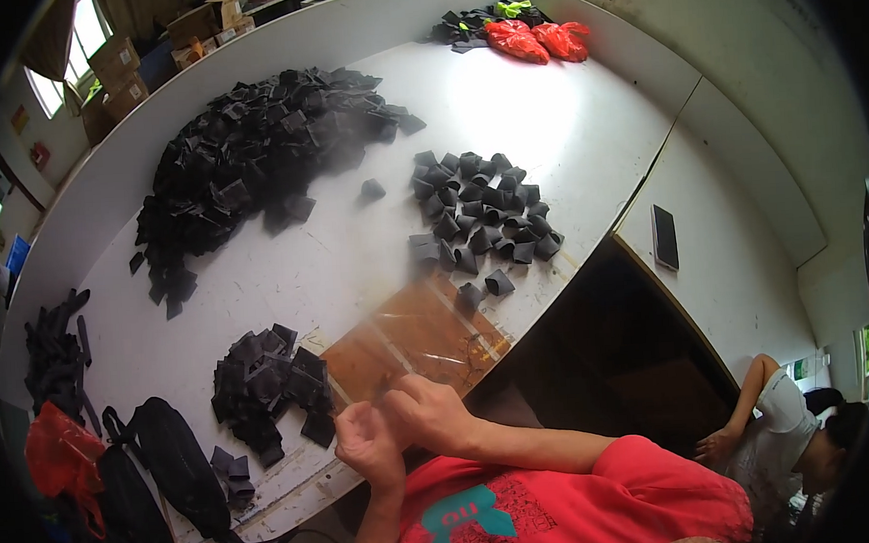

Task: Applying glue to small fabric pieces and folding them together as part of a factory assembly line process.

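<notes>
My left hand (368,440) and my right hand (428,415) are together at the table's front edge, close to my red shirt. Fingers are curled on both, and whatever they may hold is hidden. Just beyond them lies a brown board (414,339) under clear tape strips. To the left of my hands is a small pile of flat black fabric pieces (263,379). Past the board, toward the right, stand several black pieces bent into loops (485,210). A single black piece (372,189) lies apart from them.
A large heap of black pieces (251,153) covers the far left of the white table (355,256). Black pouches (174,462) and a red bag (61,453) sit near left. Red plastic bags (536,42) lie far back. A phone (665,238) and another person (782,430) are at right.
</notes>
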Motion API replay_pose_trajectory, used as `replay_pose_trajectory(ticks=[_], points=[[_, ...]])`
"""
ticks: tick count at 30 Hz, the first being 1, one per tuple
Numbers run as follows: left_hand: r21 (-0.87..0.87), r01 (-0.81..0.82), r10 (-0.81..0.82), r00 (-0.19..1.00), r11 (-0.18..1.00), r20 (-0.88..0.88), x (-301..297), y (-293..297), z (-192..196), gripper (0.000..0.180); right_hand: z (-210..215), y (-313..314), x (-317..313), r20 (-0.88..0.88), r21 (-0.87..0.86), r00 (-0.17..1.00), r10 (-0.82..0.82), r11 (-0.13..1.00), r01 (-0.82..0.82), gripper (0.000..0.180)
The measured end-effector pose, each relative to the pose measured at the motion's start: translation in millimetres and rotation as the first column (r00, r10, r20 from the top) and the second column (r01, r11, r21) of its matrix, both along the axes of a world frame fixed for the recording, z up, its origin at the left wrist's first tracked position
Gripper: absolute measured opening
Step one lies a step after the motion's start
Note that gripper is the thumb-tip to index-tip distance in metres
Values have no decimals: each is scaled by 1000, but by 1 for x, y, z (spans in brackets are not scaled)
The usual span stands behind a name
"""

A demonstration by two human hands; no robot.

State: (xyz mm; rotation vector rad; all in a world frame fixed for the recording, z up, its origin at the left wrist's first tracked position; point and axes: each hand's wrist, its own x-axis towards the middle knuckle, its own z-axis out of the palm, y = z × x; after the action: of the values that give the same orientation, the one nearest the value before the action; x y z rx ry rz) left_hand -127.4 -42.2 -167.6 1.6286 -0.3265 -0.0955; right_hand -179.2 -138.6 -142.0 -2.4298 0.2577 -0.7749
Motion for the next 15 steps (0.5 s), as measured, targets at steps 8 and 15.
replay_pose_trajectory(ticks=[8,15], points=[[-573,-17,-400,699,820,-593,21,9,7,21,-11,2,3,-5,-5,994,-108,994,108,19],[-460,95,-369,745,883,-556,15,1,24,25,-18,-7,4,176,626,984,-40,776,-80,8]])
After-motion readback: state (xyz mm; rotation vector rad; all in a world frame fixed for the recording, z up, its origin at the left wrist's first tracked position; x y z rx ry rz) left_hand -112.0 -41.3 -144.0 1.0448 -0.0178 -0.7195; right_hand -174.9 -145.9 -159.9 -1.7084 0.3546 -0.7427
